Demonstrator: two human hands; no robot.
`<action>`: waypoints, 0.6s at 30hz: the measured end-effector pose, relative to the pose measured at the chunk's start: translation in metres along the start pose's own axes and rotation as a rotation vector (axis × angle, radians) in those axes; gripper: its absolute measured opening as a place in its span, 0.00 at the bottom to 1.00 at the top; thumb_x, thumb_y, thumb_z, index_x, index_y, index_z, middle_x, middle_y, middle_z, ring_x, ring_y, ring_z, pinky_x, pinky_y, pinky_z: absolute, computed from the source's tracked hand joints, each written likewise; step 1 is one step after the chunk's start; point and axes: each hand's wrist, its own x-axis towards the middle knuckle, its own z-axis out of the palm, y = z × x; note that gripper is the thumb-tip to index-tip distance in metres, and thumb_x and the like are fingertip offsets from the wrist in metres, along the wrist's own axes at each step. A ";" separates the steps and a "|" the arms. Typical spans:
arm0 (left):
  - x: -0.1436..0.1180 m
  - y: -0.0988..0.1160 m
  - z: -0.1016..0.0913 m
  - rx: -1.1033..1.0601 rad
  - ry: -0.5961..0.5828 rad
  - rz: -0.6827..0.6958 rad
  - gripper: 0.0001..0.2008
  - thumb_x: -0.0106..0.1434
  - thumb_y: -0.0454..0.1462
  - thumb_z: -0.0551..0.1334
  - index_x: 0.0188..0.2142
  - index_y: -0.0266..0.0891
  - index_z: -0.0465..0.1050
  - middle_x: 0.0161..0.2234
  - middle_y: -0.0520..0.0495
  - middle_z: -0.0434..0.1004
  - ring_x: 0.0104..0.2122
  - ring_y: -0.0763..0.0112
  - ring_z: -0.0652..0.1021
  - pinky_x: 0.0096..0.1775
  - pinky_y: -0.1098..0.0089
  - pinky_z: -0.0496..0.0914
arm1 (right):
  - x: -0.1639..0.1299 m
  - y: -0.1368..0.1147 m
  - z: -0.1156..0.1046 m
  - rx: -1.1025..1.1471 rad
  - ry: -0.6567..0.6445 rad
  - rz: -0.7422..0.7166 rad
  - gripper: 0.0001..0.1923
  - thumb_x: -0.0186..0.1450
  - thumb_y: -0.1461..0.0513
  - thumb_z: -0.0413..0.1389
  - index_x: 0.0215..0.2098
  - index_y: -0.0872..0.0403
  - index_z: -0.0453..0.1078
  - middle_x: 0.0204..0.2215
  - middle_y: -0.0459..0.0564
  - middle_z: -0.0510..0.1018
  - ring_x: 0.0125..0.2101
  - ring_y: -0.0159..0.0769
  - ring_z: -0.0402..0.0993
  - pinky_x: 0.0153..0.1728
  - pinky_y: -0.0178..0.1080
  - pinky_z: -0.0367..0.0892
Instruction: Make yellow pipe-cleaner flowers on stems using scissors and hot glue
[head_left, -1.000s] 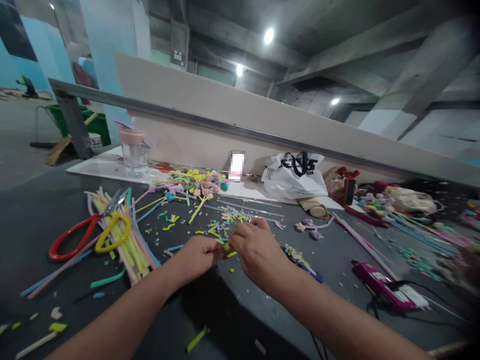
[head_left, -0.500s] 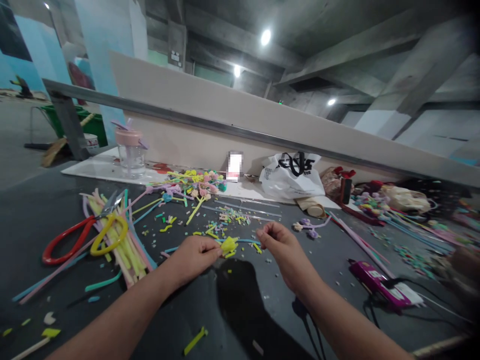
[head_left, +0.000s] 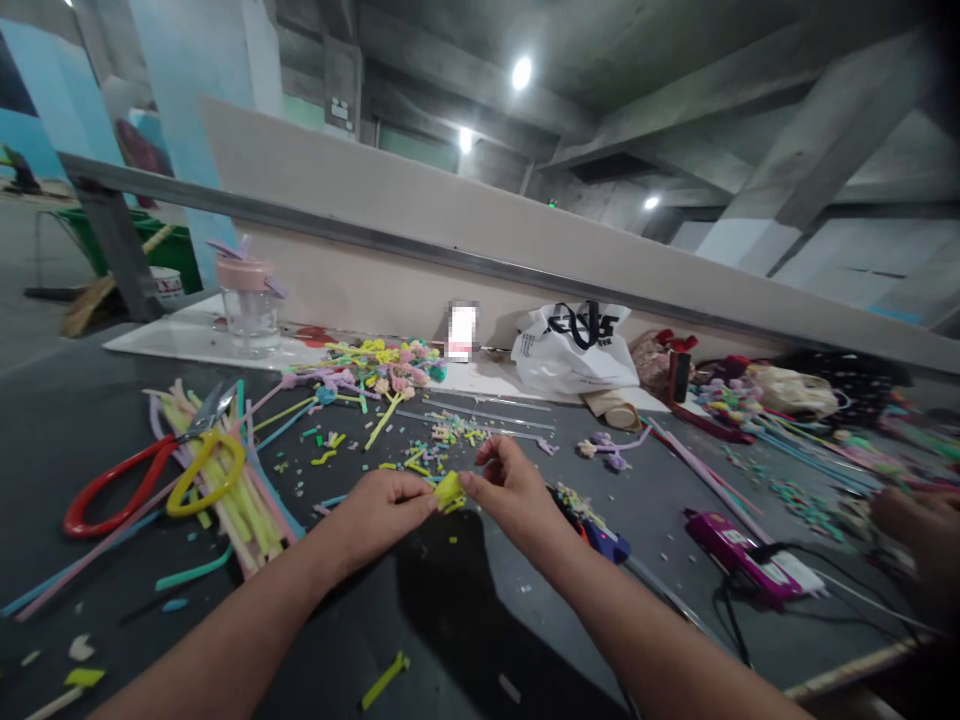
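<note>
My left hand (head_left: 394, 508) pinches a small yellow flower-like piece (head_left: 448, 490) between thumb and fingers, low over the dark table. From the other side, my right hand (head_left: 514, 495) has its thumb tip at that piece, with the index finger curled above and a gap between them. Cut bits of coloured stems (head_left: 457, 430) are scattered just beyond both hands. Scissors (head_left: 202, 450) with one red and one yellow handle lie at left, on a bundle of fuzzy pastel stems (head_left: 240, 510). A blue-and-black tool (head_left: 606, 540) is partly hidden by my right forearm.
A bunch of fuzzy stem flowers (head_left: 375, 365) lies behind the clippings. Along the back stand a clear cup (head_left: 251, 305), a phone (head_left: 461, 330) and a white bag (head_left: 574, 350). A purple power strip (head_left: 750, 555) with cables lies right, near another person's blurred hand (head_left: 911, 525).
My right hand has moved left to the yellow piece, and its fingers have parted. The blue-and-black tool has come into sight. The other person's hand shows more at right.
</note>
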 end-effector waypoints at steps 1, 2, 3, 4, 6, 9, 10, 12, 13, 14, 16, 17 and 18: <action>0.000 0.000 0.000 -0.023 0.004 -0.006 0.17 0.57 0.43 0.53 0.16 0.37 0.60 0.18 0.57 0.50 0.21 0.76 0.56 0.24 0.73 0.50 | 0.001 0.002 -0.002 0.021 0.018 -0.017 0.11 0.53 0.58 0.55 0.30 0.52 0.57 0.19 0.38 0.60 0.20 0.29 0.57 0.21 0.32 0.55; 0.000 -0.001 -0.001 -0.056 0.010 -0.021 0.17 0.56 0.44 0.54 0.17 0.36 0.63 0.18 0.57 0.51 0.21 0.77 0.56 0.24 0.74 0.50 | 0.003 0.004 -0.004 0.039 0.046 -0.036 0.10 0.55 0.57 0.53 0.29 0.52 0.57 0.20 0.39 0.61 0.21 0.29 0.58 0.22 0.32 0.56; 0.000 -0.001 -0.001 -0.098 0.021 -0.045 0.17 0.56 0.45 0.54 0.19 0.35 0.66 0.17 0.57 0.52 0.20 0.77 0.56 0.24 0.74 0.50 | 0.004 0.007 -0.006 0.045 0.076 -0.055 0.09 0.56 0.56 0.52 0.29 0.52 0.57 0.21 0.40 0.62 0.22 0.29 0.60 0.23 0.32 0.57; 0.000 -0.002 -0.002 -0.147 0.034 -0.079 0.17 0.55 0.46 0.55 0.21 0.34 0.69 0.17 0.57 0.52 0.20 0.77 0.55 0.23 0.74 0.49 | 0.005 0.011 -0.009 0.031 0.102 -0.073 0.09 0.58 0.56 0.50 0.30 0.52 0.58 0.22 0.41 0.63 0.22 0.29 0.61 0.24 0.32 0.58; -0.001 -0.002 -0.004 -0.259 0.067 -0.151 0.18 0.55 0.48 0.56 0.27 0.33 0.72 0.15 0.58 0.51 0.18 0.78 0.53 0.22 0.74 0.47 | 0.006 0.020 -0.014 -0.103 0.099 -0.107 0.06 0.59 0.58 0.48 0.31 0.53 0.59 0.24 0.42 0.66 0.24 0.30 0.63 0.25 0.32 0.60; -0.002 -0.003 -0.007 -0.422 0.107 -0.190 0.19 0.55 0.49 0.57 0.30 0.33 0.72 0.15 0.60 0.48 0.16 0.80 0.49 0.20 0.75 0.42 | 0.006 0.033 -0.018 -0.361 -0.008 -0.143 0.04 0.59 0.64 0.47 0.31 0.53 0.62 0.24 0.44 0.70 0.25 0.31 0.67 0.26 0.32 0.61; -0.003 -0.002 -0.008 -0.472 0.110 -0.189 0.18 0.55 0.48 0.58 0.30 0.33 0.72 0.15 0.60 0.48 0.16 0.80 0.48 0.20 0.75 0.41 | 0.006 0.037 -0.018 -0.422 -0.045 -0.152 0.04 0.58 0.65 0.48 0.30 0.54 0.64 0.24 0.44 0.71 0.26 0.32 0.67 0.27 0.33 0.61; -0.003 -0.002 -0.010 -0.561 0.111 -0.188 0.17 0.55 0.47 0.59 0.29 0.33 0.72 0.15 0.61 0.47 0.16 0.81 0.46 0.19 0.74 0.40 | 0.006 0.042 -0.016 -0.494 -0.103 -0.169 0.07 0.56 0.68 0.49 0.29 0.54 0.68 0.24 0.46 0.73 0.28 0.34 0.69 0.30 0.34 0.61; -0.003 -0.002 -0.011 -0.599 0.111 -0.188 0.17 0.55 0.47 0.59 0.29 0.33 0.72 0.15 0.61 0.46 0.16 0.81 0.45 0.19 0.75 0.39 | 0.007 0.044 -0.014 -0.530 -0.129 -0.181 0.08 0.56 0.69 0.50 0.29 0.54 0.69 0.26 0.47 0.74 0.30 0.34 0.69 0.32 0.34 0.61; -0.003 -0.002 -0.011 -0.632 0.114 -0.186 0.16 0.55 0.46 0.59 0.29 0.32 0.72 0.15 0.61 0.46 0.16 0.82 0.45 0.19 0.75 0.39 | 0.008 0.044 -0.012 -0.565 -0.158 -0.194 0.09 0.56 0.69 0.50 0.31 0.54 0.70 0.29 0.48 0.75 0.31 0.35 0.70 0.33 0.34 0.60; -0.003 -0.001 -0.012 -0.680 0.119 -0.188 0.15 0.55 0.45 0.60 0.28 0.32 0.71 0.15 0.61 0.46 0.16 0.82 0.44 0.19 0.75 0.39 | 0.012 0.044 -0.007 -0.629 -0.216 -0.216 0.10 0.57 0.69 0.51 0.34 0.53 0.71 0.32 0.50 0.75 0.34 0.35 0.70 0.34 0.34 0.60; -0.003 -0.002 -0.013 -0.699 0.119 -0.191 0.15 0.55 0.45 0.60 0.28 0.32 0.71 0.14 0.61 0.46 0.16 0.83 0.44 0.19 0.75 0.38 | 0.014 0.044 -0.005 -0.659 -0.244 -0.223 0.10 0.57 0.69 0.51 0.35 0.53 0.71 0.33 0.49 0.75 0.33 0.34 0.70 0.34 0.33 0.59; -0.003 -0.002 -0.013 -0.716 0.115 -0.196 0.14 0.55 0.44 0.61 0.27 0.32 0.71 0.14 0.61 0.46 0.16 0.83 0.45 0.18 0.75 0.39 | 0.017 0.043 -0.004 -0.689 -0.269 -0.228 0.10 0.57 0.69 0.52 0.34 0.52 0.71 0.32 0.49 0.74 0.32 0.34 0.70 0.33 0.33 0.59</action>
